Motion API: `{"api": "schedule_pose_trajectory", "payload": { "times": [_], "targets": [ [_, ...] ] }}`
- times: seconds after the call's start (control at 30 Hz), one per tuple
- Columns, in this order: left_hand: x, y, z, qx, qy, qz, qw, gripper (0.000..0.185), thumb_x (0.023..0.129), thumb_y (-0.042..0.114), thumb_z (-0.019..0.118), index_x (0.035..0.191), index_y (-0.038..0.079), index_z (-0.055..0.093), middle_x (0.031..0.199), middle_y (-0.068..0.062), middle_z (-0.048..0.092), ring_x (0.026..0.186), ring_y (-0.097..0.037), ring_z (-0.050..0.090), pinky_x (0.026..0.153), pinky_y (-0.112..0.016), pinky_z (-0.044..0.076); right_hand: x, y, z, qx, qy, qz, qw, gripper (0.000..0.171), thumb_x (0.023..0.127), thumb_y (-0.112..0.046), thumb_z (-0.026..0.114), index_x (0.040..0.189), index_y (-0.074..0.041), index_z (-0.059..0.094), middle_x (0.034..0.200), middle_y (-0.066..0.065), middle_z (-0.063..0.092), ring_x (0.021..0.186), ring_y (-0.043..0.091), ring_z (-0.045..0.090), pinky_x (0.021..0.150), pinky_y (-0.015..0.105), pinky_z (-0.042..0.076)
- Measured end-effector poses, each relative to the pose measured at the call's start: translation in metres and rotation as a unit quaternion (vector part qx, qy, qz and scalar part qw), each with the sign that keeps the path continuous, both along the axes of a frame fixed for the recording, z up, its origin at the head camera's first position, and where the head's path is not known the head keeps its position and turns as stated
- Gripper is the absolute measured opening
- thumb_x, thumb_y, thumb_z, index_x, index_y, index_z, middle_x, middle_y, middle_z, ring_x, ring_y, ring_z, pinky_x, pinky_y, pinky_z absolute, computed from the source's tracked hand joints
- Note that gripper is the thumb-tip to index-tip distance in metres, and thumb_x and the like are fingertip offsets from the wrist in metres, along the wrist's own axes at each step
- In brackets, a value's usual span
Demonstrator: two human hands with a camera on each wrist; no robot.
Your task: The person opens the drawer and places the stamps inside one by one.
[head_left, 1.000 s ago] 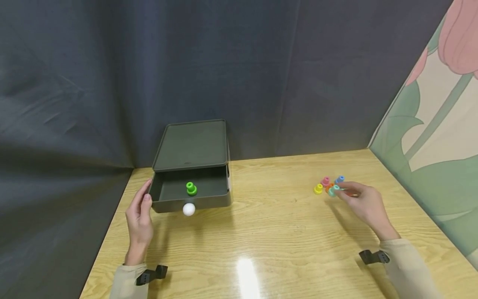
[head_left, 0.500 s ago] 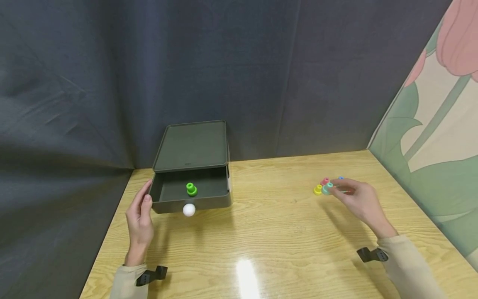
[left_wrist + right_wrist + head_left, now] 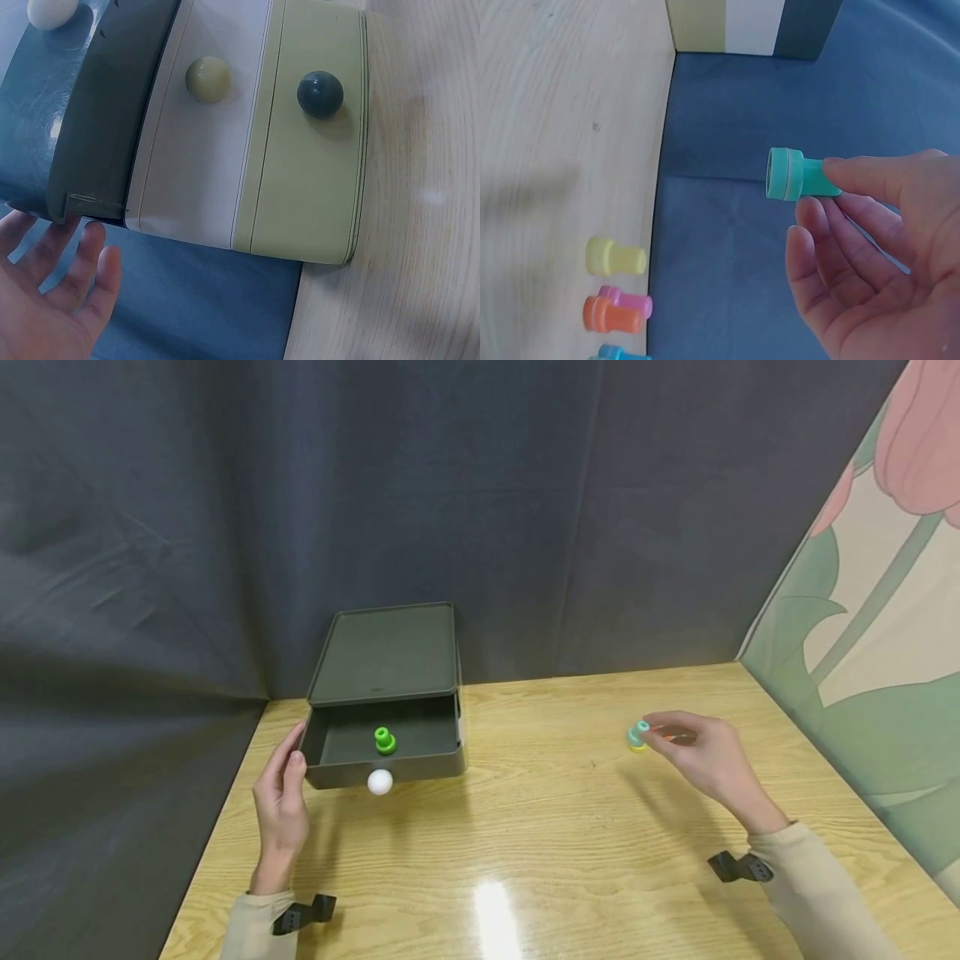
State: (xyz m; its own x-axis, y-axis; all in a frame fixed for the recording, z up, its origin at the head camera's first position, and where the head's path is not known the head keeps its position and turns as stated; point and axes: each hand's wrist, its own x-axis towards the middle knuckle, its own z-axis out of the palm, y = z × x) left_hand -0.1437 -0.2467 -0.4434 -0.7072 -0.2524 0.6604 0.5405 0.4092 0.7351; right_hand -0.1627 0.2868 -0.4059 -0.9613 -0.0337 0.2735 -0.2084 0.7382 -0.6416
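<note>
My right hand (image 3: 712, 764) pinches a small teal stamp (image 3: 787, 175) by its narrow handle, between thumb and fingers, raised above the table. Its wide round end points away from the palm in the right wrist view. My left hand (image 3: 280, 806) is at the left side of the pulled-out dark top drawer (image 3: 427, 766), relaxed fingers against that side and thumb near the front corner. Inside this drawer a bright green stamp (image 3: 385, 743) stands upright. The white knob (image 3: 380, 782) sits on the drawer's front.
In the right wrist view, yellow (image 3: 615, 256), orange (image 3: 612, 315), pink (image 3: 636, 301) and blue (image 3: 619, 353) stamps stand on the table. Below the top drawer are a white drawer (image 3: 199, 157) and a pale green drawer (image 3: 307, 180), both closed. A dark curtain (image 3: 510, 527) hangs behind.
My right hand has lifted the teal stamp out of the group and moved it left, over the yellow one. My left hand and the drawer have stayed in place.
</note>
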Motion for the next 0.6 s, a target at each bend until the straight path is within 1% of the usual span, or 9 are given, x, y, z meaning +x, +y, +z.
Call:
{"api": "schedule_pose_trajectory", "payload": {
  "times": [0.07,0.17,0.2,0.23,0.3,0.4,0.5,0.6],
  "targets": [
    [0.000,0.000,0.000,0.000,0.001,0.000,1.0000,0.039,0.109,0.001,0.047,0.143,-0.008,0.062,0.143,0.020,0.065,0.123,0.006,0.058,0.104,-0.008,0.041,0.000,-0.003,0.002,-0.002,-0.002,0.005,1.000,0.030,0.101,-0.032,0.076,0.123,-0.012,0.080,0.113,0.013,0.081,0.094,0.026,0.078,0.072,0.023,0.057],
    [0.001,0.000,0.000,0.002,0.001,-0.001,1.0000,0.039,0.109,0.001,0.047,0.144,-0.007,0.062,0.142,0.024,0.064,0.114,0.004,0.057,0.099,-0.009,0.041,0.000,-0.007,0.005,-0.003,-0.004,0.013,1.000,0.030,0.100,-0.032,0.076,0.123,-0.013,0.080,0.113,0.012,0.082,0.094,0.025,0.078,0.072,0.024,0.057],
    [0.001,0.000,0.000,0.002,0.001,-0.002,1.0000,0.039,0.109,0.001,0.047,0.144,-0.007,0.062,0.142,0.024,0.064,0.113,0.004,0.057,0.099,-0.009,0.041,0.000,-0.008,0.006,-0.004,-0.004,0.016,1.000,0.029,0.100,-0.032,0.077,0.122,-0.013,0.080,0.113,0.012,0.082,0.095,0.026,0.078,0.072,0.025,0.057],
    [0.001,0.000,0.000,0.002,0.001,-0.002,1.0000,0.039,0.109,0.001,0.047,0.144,-0.007,0.062,0.142,0.023,0.064,0.113,0.003,0.057,0.099,-0.009,0.041,0.000,-0.009,0.008,-0.004,-0.004,0.017,1.000,0.029,0.100,-0.032,0.077,0.122,-0.013,0.080,0.113,0.012,0.082,0.096,0.031,0.078,0.072,0.025,0.057],
    [0.000,0.000,0.000,0.002,0.000,-0.002,1.0000,0.039,0.109,0.002,0.047,0.144,-0.007,0.062,0.143,0.022,0.064,0.120,0.004,0.057,0.102,-0.008,0.041,0.000,-0.012,0.011,-0.009,-0.005,0.021,1.000,0.028,0.100,-0.031,0.077,0.121,-0.013,0.080,0.111,0.011,0.082,0.096,0.034,0.078,0.072,0.025,0.057],
    [0.001,0.000,0.000,0.003,0.001,-0.003,1.0000,0.039,0.110,0.005,0.047,0.144,-0.006,0.062,0.143,0.022,0.064,0.116,0.002,0.057,0.100,-0.009,0.041,0.001,-0.016,0.015,-0.018,-0.009,0.030,0.999,0.027,0.099,-0.029,0.078,0.120,-0.012,0.080,0.110,0.011,0.082,0.094,0.029,0.079,0.072,0.025,0.058],
    [0.001,0.001,0.000,0.004,0.000,-0.004,1.0000,0.039,0.111,0.007,0.047,0.144,-0.006,0.062,0.143,0.023,0.064,0.109,-0.002,0.055,0.096,-0.010,0.040,0.001,-0.020,0.018,-0.020,-0.005,0.036,0.999,0.026,0.098,-0.028,0.080,0.119,-0.013,0.081,0.106,0.009,0.083,0.091,0.022,0.078,0.072,0.024,0.058],
    [0.001,0.001,0.000,0.004,-0.001,-0.002,1.0000,0.039,0.110,0.006,0.047,0.144,-0.006,0.062,0.142,0.024,0.064,0.110,0.000,0.056,0.096,-0.009,0.040,0.001,-0.024,0.020,-0.016,0.002,0.038,0.999,0.024,0.097,-0.028,0.080,0.117,-0.015,0.082,0.104,0.006,0.083,0.089,0.017,0.077,0.072,0.024,0.058]
  ]
}}
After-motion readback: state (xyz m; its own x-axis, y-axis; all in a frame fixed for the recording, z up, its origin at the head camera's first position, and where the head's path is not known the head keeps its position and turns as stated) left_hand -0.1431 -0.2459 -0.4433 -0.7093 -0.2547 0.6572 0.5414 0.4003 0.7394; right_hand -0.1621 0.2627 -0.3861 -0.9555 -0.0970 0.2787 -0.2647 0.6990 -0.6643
